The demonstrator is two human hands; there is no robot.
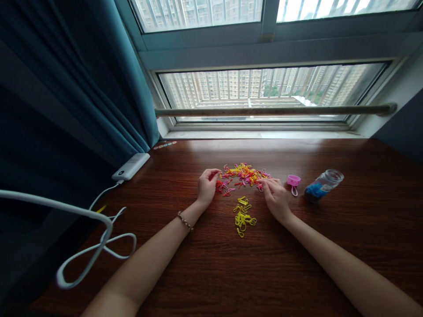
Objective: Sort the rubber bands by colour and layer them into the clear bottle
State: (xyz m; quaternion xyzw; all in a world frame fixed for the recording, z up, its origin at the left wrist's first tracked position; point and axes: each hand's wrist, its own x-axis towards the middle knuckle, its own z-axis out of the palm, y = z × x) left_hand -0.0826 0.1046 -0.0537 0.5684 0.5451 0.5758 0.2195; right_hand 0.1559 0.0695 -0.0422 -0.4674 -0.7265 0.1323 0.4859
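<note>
A mixed pile of small looped plastic clips (243,172), in yellow, red, pink and orange, lies on the brown wooden table. At its left edge my left hand (207,187) is closed in a pinch, with a bit of a yellow clip (220,175) showing at the fingertips. My right hand (275,197) reaches the pile's right edge, thumb and fingers drawn together; whatever is between them is hidden. Nearer to me, between the two forearms, lies a separate group of yellow clips (243,219).
Right of my right hand are a pink cap with a loop (294,180) and a tilted clear jar (324,185) with blue pieces inside. A white power bank (131,167) with a white cable (99,246) lies at left by the blue curtain (132,88). Behind is a window with a rail (274,111).
</note>
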